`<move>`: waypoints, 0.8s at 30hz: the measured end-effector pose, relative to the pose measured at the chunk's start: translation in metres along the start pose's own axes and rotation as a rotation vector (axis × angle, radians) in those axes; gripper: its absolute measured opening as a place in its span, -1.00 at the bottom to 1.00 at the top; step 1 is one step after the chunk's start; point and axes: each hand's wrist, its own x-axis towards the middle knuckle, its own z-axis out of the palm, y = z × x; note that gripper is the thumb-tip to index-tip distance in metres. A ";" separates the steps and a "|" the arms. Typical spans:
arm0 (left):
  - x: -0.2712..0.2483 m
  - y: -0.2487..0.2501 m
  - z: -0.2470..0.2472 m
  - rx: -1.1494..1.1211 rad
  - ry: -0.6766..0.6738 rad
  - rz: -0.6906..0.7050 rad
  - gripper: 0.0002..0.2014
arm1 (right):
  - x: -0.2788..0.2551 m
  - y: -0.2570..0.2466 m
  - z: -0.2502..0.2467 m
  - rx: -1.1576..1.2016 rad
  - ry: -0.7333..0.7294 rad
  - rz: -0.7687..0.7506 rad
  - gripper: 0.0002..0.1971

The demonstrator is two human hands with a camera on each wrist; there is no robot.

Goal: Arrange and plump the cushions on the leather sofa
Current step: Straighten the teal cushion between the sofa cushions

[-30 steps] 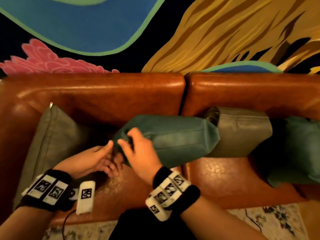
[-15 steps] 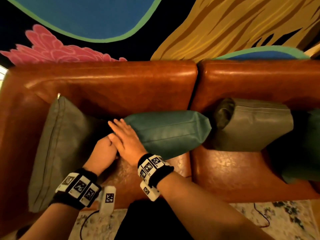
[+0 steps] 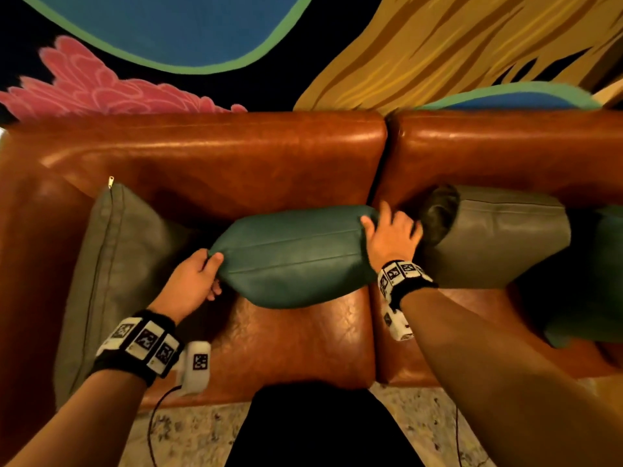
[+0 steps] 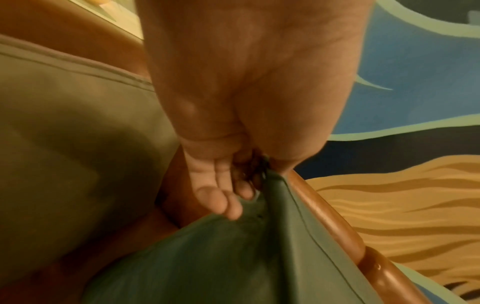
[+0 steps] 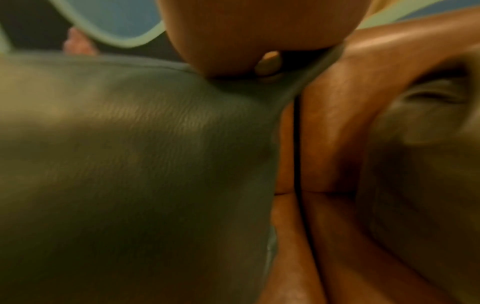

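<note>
A teal cushion (image 3: 293, 254) lies lengthwise on the brown leather sofa (image 3: 215, 156), against the backrest. My left hand (image 3: 212, 274) grips its left corner, thumb on top and fingers underneath. The left wrist view shows my left hand (image 4: 249, 185) pinching the teal cushion (image 4: 233, 257) at that corner. My right hand (image 3: 387, 224) holds the cushion's right end with fingers spread over it. In the blurred right wrist view a fingertip (image 5: 267, 61) curls over the edge of the teal cushion (image 5: 130, 164).
An olive-grey cushion (image 3: 114, 264) leans in the sofa's left corner. A grey cushion (image 3: 499, 237) lies just right of my right hand, with another teal cushion (image 3: 600, 281) beyond it. A painted wall (image 3: 202, 35) rises behind; patterned rug (image 3: 188, 433) lies below.
My right hand slid from the teal cushion's left end to its right end. My left hand took hold of the left corner. The cushion now lies straighter along the backrest.
</note>
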 end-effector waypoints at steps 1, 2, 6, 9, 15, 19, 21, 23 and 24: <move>0.002 0.005 0.005 -0.014 0.054 -0.012 -0.72 | 0.003 -0.002 -0.011 0.156 -0.029 0.160 -0.47; 0.004 0.012 0.010 -0.015 0.107 -0.001 -0.70 | 0.004 -0.007 -0.016 0.307 -0.063 0.262 -0.51; -0.001 0.033 0.013 0.123 0.238 0.187 -0.53 | -0.013 -0.015 -0.042 0.560 -0.002 0.032 -0.60; -0.001 0.032 -0.012 -0.123 0.323 0.111 -0.63 | -0.015 0.012 -0.051 0.681 0.085 0.080 -0.60; -0.014 0.073 -0.003 -0.408 0.237 0.079 -0.70 | -0.014 0.039 -0.036 0.808 -0.002 0.390 -0.49; -0.037 0.125 0.017 -0.464 -0.003 0.180 -0.69 | -0.018 0.071 -0.024 0.721 -0.181 0.464 -0.39; -0.043 0.149 0.041 -0.192 -0.050 0.277 -0.60 | -0.029 0.065 -0.032 0.672 -0.238 0.265 -0.24; -0.046 0.163 0.073 0.087 -0.065 0.393 -0.53 | -0.046 0.049 -0.046 0.686 -0.376 -0.163 0.09; -0.046 0.164 0.091 0.166 -0.092 0.438 -0.53 | -0.060 0.035 -0.053 0.665 -0.475 -0.353 0.22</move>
